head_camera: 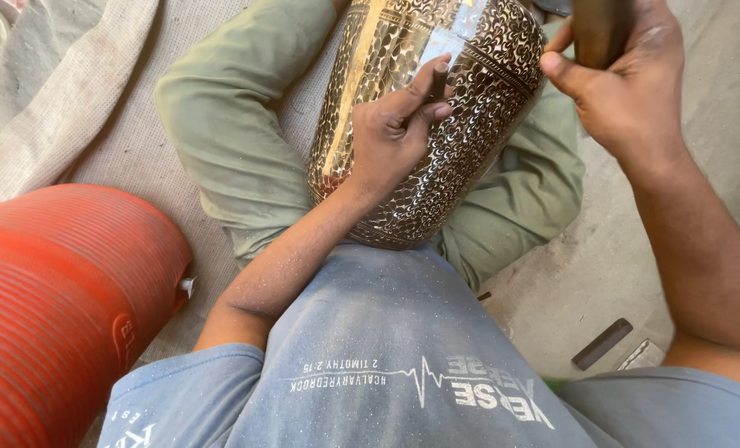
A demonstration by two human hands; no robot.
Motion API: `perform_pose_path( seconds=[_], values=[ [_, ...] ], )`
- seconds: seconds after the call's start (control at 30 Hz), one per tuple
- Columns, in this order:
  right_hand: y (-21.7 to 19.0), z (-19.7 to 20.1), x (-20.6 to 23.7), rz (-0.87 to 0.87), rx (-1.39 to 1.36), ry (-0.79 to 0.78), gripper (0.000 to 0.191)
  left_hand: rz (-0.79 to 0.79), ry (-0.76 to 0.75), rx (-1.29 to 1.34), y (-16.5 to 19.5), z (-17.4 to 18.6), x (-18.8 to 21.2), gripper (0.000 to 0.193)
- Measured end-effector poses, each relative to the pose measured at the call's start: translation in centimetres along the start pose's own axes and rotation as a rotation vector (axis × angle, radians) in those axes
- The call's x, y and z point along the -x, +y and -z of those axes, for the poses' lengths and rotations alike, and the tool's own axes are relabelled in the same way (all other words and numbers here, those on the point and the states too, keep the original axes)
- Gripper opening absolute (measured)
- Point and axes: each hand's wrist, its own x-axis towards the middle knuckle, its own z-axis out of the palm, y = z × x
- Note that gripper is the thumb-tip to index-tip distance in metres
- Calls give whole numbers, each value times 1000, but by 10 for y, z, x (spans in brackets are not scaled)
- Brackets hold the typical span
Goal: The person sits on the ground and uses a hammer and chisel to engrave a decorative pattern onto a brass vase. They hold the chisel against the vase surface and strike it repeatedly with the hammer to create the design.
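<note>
- While I scan from nine o'clock, I first meet a ribbed orange-red container (55,307) lying on the cloth floor covering (113,124), well apart from the work.
- Next comes the brass vessel (420,116), resting on its side across my olive-green trousers (229,141), its base toward my grey shirt (387,365).
- At the centre, my left hand (395,133) lies on the vessel's wall, fingers clenched round a thin dark punch (439,80) whose tip touches the metal.
- At one o'clock, my right hand (627,83) is closed round a dark wooden handle (601,29), raised above the vessel; its head is out of view.
- I judge the chasing far along: small curled marks cover nearly all the visible surface, with plain polished strips left near twelve o'clock. The far side is hidden.
- At four o'clock, a dark flat bar (602,343) lies on the bare floor (718,99).
</note>
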Motion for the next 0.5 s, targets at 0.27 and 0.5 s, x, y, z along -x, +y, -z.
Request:
perform_pose_path(
  seconds=[0.27,0.5],
  values=[
    [-37,13,-11,139,587,-119,28,-64,13,-58,11,4,-5,49],
    [-65,20,-26,258,658,-111,22,-5,66,-44,1,-3,-2,53]
  ],
)
